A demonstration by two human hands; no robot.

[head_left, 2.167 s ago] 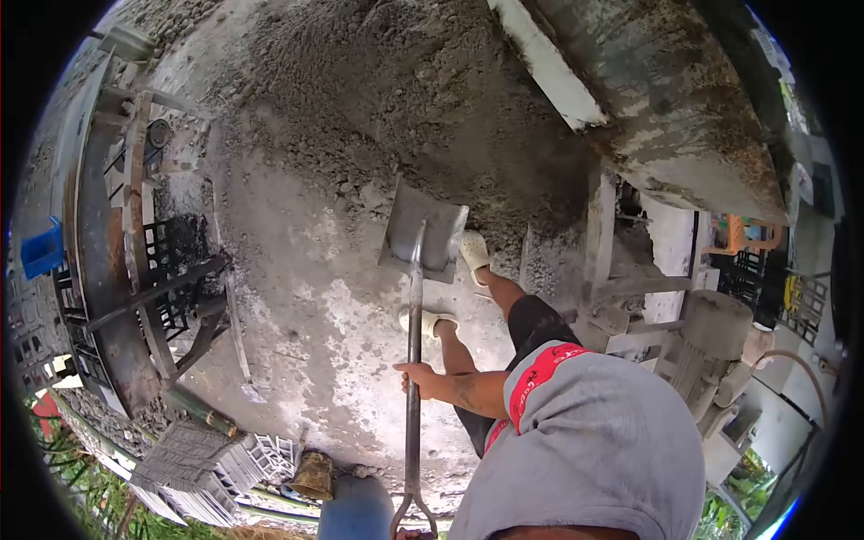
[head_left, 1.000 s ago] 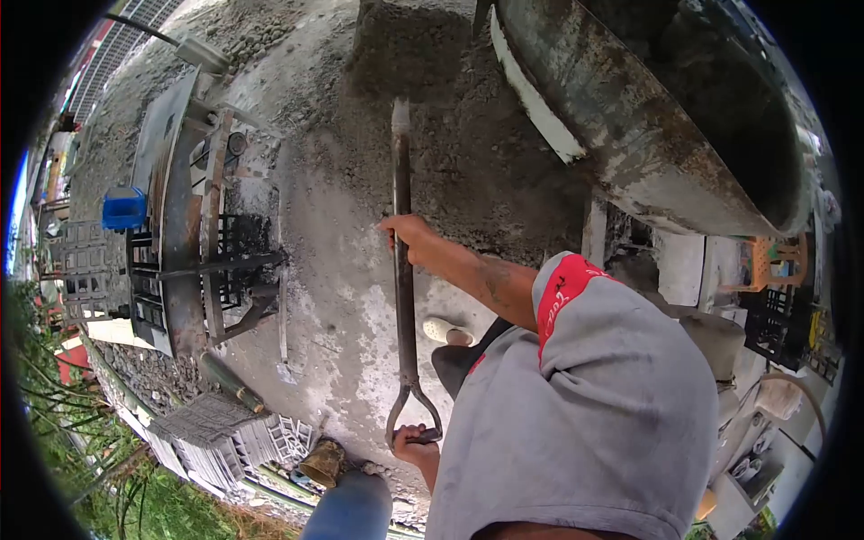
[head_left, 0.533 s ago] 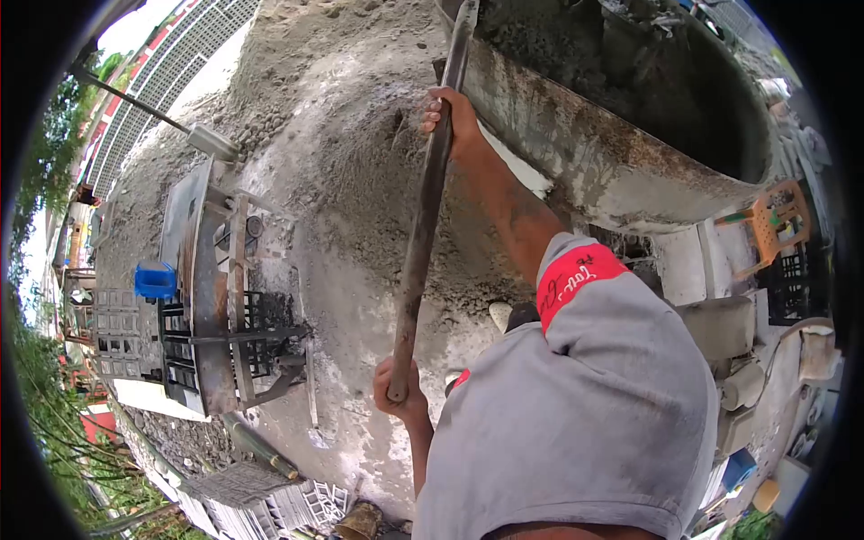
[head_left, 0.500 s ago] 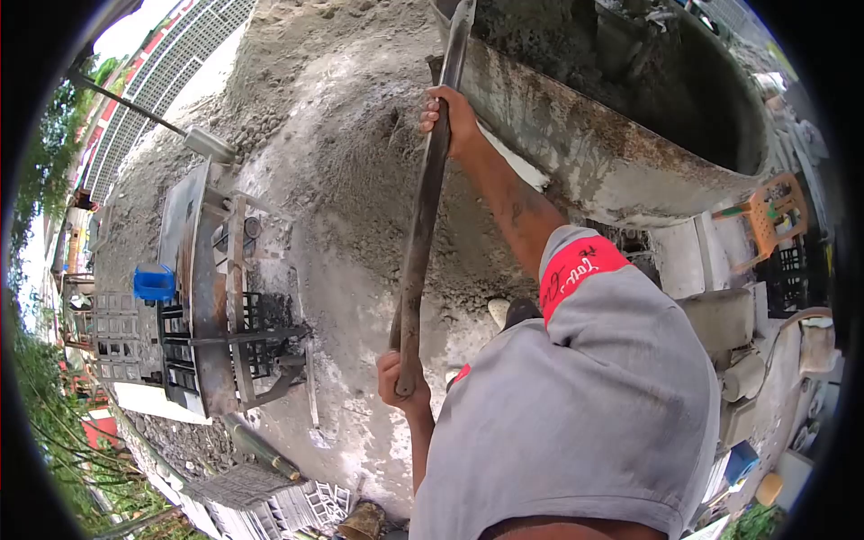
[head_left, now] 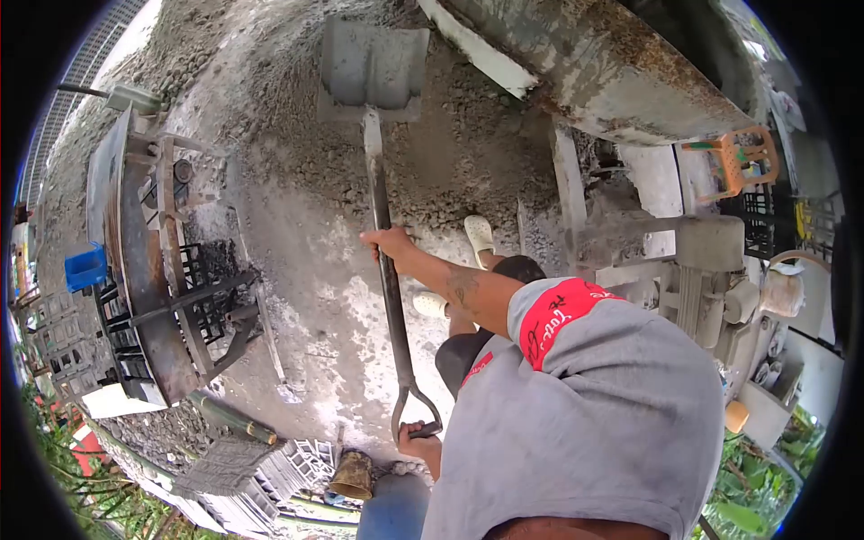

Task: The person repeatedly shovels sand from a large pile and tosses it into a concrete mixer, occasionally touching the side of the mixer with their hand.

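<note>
A shovel with a long dark shaft runs down the middle of the head view. Its broad grey blade is over the grey sand-and-gravel heap, by the look of it lying on it. My right hand is closed around the middle of the shaft, its arm reaching across from the sleeve with a red band. Down at the D-shaped handle, my left hand grips the crossbar; its forearm is partly hidden by my shirt.
A large rusty, cement-crusted mixing drum stands upper right, near the heap. To the left are a workbench and a blue container. A bucket and a blue barrel stand below. My clogs are on the ground beside the shovel.
The shovel has come away from the drum's rim, and its blade is now over the heap. My right hand is lower along the view. The view has shifted too.
</note>
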